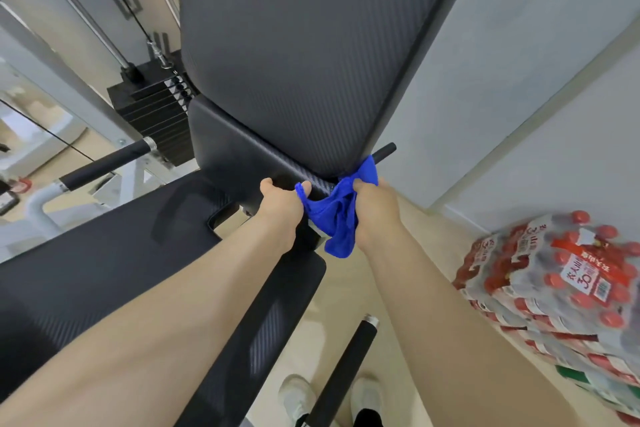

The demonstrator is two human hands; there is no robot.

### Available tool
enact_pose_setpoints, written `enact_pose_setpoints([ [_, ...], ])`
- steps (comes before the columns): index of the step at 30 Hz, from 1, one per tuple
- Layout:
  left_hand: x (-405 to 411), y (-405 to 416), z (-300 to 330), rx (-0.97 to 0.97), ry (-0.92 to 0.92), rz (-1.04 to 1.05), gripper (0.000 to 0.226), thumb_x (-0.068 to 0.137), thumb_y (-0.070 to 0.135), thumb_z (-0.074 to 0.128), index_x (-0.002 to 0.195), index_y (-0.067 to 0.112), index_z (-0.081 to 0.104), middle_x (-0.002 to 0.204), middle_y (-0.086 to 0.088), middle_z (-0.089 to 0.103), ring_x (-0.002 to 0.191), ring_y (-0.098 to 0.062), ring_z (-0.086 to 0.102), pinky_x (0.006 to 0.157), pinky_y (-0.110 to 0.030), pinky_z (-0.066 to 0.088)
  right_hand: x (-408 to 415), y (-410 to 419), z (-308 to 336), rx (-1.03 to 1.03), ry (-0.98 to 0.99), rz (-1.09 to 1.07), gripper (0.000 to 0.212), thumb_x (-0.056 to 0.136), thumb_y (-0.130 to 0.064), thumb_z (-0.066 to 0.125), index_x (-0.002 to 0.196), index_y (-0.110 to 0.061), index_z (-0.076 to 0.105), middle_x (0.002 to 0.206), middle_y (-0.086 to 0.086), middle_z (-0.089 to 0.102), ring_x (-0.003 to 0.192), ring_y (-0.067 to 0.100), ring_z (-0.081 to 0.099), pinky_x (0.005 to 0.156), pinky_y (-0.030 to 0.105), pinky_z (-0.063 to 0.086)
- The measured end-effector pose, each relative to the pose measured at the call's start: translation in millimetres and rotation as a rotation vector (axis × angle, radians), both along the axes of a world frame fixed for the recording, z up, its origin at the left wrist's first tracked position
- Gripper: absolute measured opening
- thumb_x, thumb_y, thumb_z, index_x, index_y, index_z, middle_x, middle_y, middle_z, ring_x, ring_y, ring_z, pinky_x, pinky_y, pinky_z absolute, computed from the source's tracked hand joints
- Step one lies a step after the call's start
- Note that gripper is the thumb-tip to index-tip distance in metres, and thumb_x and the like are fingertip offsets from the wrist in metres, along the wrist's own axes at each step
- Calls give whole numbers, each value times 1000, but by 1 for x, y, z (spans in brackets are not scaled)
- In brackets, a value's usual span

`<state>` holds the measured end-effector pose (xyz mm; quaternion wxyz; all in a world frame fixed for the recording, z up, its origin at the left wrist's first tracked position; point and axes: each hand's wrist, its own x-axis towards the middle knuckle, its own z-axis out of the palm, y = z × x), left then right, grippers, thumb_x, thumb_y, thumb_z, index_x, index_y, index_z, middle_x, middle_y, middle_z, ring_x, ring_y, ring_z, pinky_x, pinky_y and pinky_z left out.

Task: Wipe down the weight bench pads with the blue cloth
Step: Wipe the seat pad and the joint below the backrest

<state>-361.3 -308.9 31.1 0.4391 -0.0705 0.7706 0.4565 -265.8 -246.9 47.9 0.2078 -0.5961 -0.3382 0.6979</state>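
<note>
Gym floor beside bench pads [294,62] | my left hand [280,206] and right hand [375,208] both pinch blue cloth [337,218] at backrest's lower edge

Gym: weight stack [152,107], cable [138,24], padded bench [277,45].

The back pad [294,55] at twelve o'clock is matt black vinyl with a fine woven, carbon-like ribbing; the seat pad [114,274] at eight o'clock looks the same. The blue cloth [337,215] is soft, fuzzy fabric. The handle [107,161] at nine o'clock has a matt black grip and a shiny metal collar. The bottle pack [568,284] at four o'clock is wrapped in glossy clear plastic.
</note>
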Motion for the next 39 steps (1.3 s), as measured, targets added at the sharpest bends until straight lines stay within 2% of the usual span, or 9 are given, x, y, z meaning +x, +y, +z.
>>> enact_pose_setpoints([
  [3, 1, -3, 5, -22, 1, -18, 82, 84, 33, 60, 147, 29, 8, 123, -5, 50, 110, -24, 49, 90, -36, 45, 19, 0, 16, -134, 265, -103, 21, 92, -3, 41, 100, -8, 59, 94, 9, 60, 80, 22, 57, 71, 31, 46],
  [5, 1, -5, 13, -70, 76, -81, 87, 77, 31, 62, 147, 28, 11, 145, -5, 38, 124, -31, 44, 102, -40, 40, 24, 4, 36, -15, 257, -167, 23, 94, -5, 40, 93, -17, 59, 84, 2, 59, 70, 17, 55, 64, 28, 47],
  [9, 6, -5, 61, -14, 737, -409, 84, 84, 8, 55, 149, 17, 2, 157, 1, -19, 120, -35, 48, 96, -36, 43, 10, 31, 94, 234, 244, -172, 28, 96, -6, 37, 82, -23, 53, 77, -2, 53, 67, 15, 51, 65, 27, 46],
  [12, -6, 9, 93, 111, 1071, -653, 86, 78, -5, 50, 149, 19, 8, 158, -6, -14, 118, -40, 48, 95, -49, 44, -3, 46, 113, 411, 232, -214, 26, 96, -5, 34, 100, -16, 57, 77, -3, 50, 64, 12, 45, 61, 21, 44],
  [16, -13, 31, 114, 176, 1453, -992, 79, 71, -20, 47, 144, 7, 30, 154, -23, 15, 139, -43, 26, 102, -56, 39, -7, 35, 81, 583, -21, -65, 40, 94, -15, 33, 132, -18, 46, 118, 8, 60, 101, 22, 56, 96, 38, 45],
  [21, -11, 28, 124, 80, 1364, -1076, 86, 76, -17, 41, 149, 21, 12, 159, -3, -7, 147, -21, 3, 89, -32, 46, -5, 25, 72, 345, 19, -36, 36, 97, -14, 33, 127, -18, 52, 97, 6, 62, 93, 29, 61, 89, 43, 51],
  [28, -13, 25, 142, 56, 1237, -1158, 86, 78, -11, 38, 148, 28, 6, 158, 6, -14, 147, -15, 0, 96, -31, 46, -12, 56, 147, 519, 246, -232, 41, 97, -17, 38, 136, -26, 46, 126, -10, 57, 101, 6, 58, 93, 28, 45],
  [36, -17, 25, 161, -81, 1246, -1279, 88, 80, -6, 41, 148, 32, -2, 156, 8, -20, 146, -12, -1, 73, -24, 48, -8, 23, 121, 754, -63, 103, 61, 98, -36, 35, 150, -26, 7, 156, -11, 11, 141, 5, 10, 115, 28, 12],
  [39, -18, 23, 166, -87, 1216, -1277, 85, 82, -4, 41, 148, 33, 3, 157, 9, -16, 140, -18, 25, 70, -25, 44, -12, 42, 141, 793, -102, 32, 54, 100, -28, 29, 150, -22, 8, 156, -9, 13, 142, 11, 12, 111, 23, 9],
])
